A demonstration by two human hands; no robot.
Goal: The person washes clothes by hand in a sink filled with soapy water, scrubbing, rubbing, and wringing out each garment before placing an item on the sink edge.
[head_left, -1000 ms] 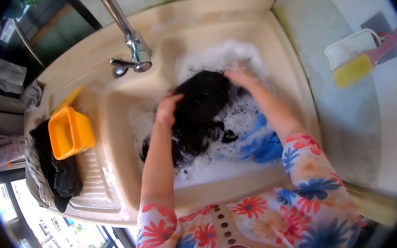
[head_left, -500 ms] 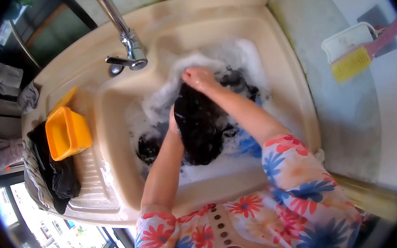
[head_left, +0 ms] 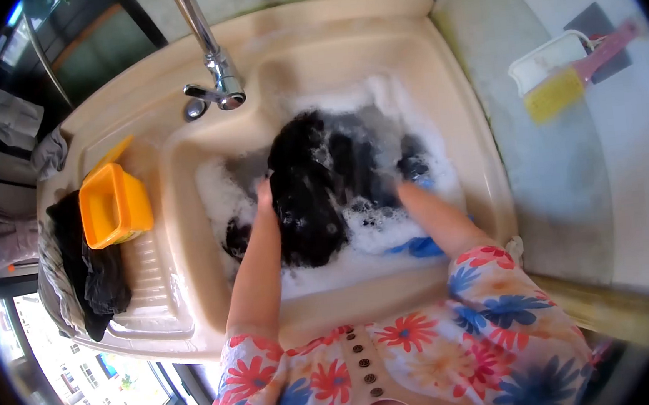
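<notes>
- I see the black garment (head_left: 309, 188) lying in the suds of the cream sink (head_left: 372, 36), bunched up toward the middle of the basin.
- My left hand (head_left: 264, 194) presses against the garment's left edge; its fingers are buried in cloth, so I cannot tell the grip.
- My right hand (head_left: 406, 186) is sunk in foam at the garment's right side; grip not visible.
- A blue cloth (head_left: 419, 247) lies beside the right forearm.
- An orange tub (head_left: 112, 205) sits on the drainboard, left of the basin.
</notes>
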